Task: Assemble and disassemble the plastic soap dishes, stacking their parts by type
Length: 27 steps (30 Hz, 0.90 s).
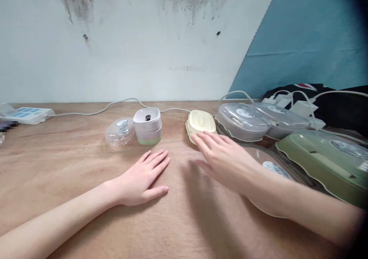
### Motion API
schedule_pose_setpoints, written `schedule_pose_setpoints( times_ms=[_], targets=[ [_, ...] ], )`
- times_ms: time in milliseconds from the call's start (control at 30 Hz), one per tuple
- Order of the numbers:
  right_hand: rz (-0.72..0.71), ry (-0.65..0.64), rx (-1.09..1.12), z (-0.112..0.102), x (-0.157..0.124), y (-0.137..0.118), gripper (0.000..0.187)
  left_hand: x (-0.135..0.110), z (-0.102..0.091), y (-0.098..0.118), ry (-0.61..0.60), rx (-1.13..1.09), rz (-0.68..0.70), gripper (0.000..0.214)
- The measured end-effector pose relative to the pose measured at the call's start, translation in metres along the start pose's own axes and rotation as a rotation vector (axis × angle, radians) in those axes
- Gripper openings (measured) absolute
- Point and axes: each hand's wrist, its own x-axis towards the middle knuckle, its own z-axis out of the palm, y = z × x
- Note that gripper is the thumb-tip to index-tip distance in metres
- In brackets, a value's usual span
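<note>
My left hand (143, 179) lies flat on the wooden table (86, 163), fingers stretched out and holding nothing. Just beyond its fingertips stands a small stacked container (148, 127), pale lilac above and light green at the base. To the left of that is a round clear plastic box (120, 131) with a sticker on its lid. My right hand (218, 151) hovers over the table with its fingers extended. Its fingertips overlap the near edge of a cream-yellow lidded box (201, 123); whether they touch it I cannot tell.
Several lidded plastic containers crowd the right side, including a grey one (244, 121) and a large green one (324, 155). A power strip (31, 114) sits at the far left, its white cable (115, 102) running along the wall. Black fabric (339, 109) lies at the back right.
</note>
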Motion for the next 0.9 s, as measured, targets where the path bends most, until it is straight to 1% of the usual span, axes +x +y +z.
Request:
schedule_pose_setpoints(
  times_ms=[67,167,267,333,433,467,500,533,567,633,667,700,733,767,800,900],
  targets=[
    [0.073,-0.107,-0.095,0.000,0.014,0.017,0.041,0.000,0.000,-0.001,0.010,0.005,0.011,0.068],
    [0.103,-0.180,-0.139,0.004,0.031,0.031,0.031,0.000,0.000,-0.001,0.004,0.007,0.013,0.068],
    [0.077,-0.195,-0.141,0.007,0.040,0.032,0.023,0.000,-0.002,-0.001,-0.013,0.004,0.007,0.070],
    [0.061,-0.195,-0.151,0.005,0.041,0.028,0.020,0.000,-0.002,0.000,-0.014,-0.003,0.005,0.070],
    [0.051,-0.182,-0.174,-0.002,0.036,0.022,0.022,-0.001,-0.001,0.000,-0.006,-0.023,0.011,0.070],
    [0.049,-0.172,-0.181,-0.005,0.032,0.019,0.023,-0.001,0.000,0.000,0.013,-0.033,0.008,0.069],
    [0.039,-0.151,-0.182,-0.008,0.027,0.016,0.023,-0.002,0.001,-0.001,0.056,-0.045,-0.001,0.069],
    [0.018,-0.115,-0.171,-0.010,0.021,0.013,0.022,-0.002,0.002,-0.001,0.127,-0.058,-0.016,0.068],
    [-0.016,-0.068,-0.144,-0.011,0.014,0.009,0.021,-0.002,0.003,-0.001,0.223,-0.074,-0.031,0.067],
    [-0.098,0.052,-0.062,-0.012,-0.001,0.001,0.021,-0.002,0.005,-0.003,0.454,-0.107,-0.045,0.060],
    [-0.130,0.103,-0.016,-0.010,-0.008,-0.003,0.022,-0.003,0.005,-0.004,0.545,-0.123,-0.040,0.057],
    [-0.148,0.134,0.024,-0.008,-0.015,-0.007,0.025,-0.003,0.005,-0.006,0.597,-0.139,-0.032,0.054],
    [-0.155,0.146,0.057,-0.004,-0.021,-0.010,0.028,-0.003,0.005,-0.007,0.607,-0.155,-0.023,0.054],
    [-0.156,0.144,0.082,0.001,-0.025,-0.013,0.032,-0.004,0.005,-0.009,0.579,-0.171,-0.018,0.056],
    [-0.151,0.138,0.099,0.006,-0.029,-0.016,0.036,-0.004,0.004,-0.010,0.524,-0.185,-0.013,0.060],
    [-0.113,0.148,0.145,0.023,-0.033,-0.024,0.047,-0.005,0.003,-0.014,0.302,-0.196,0.004,0.083]
  ],
)
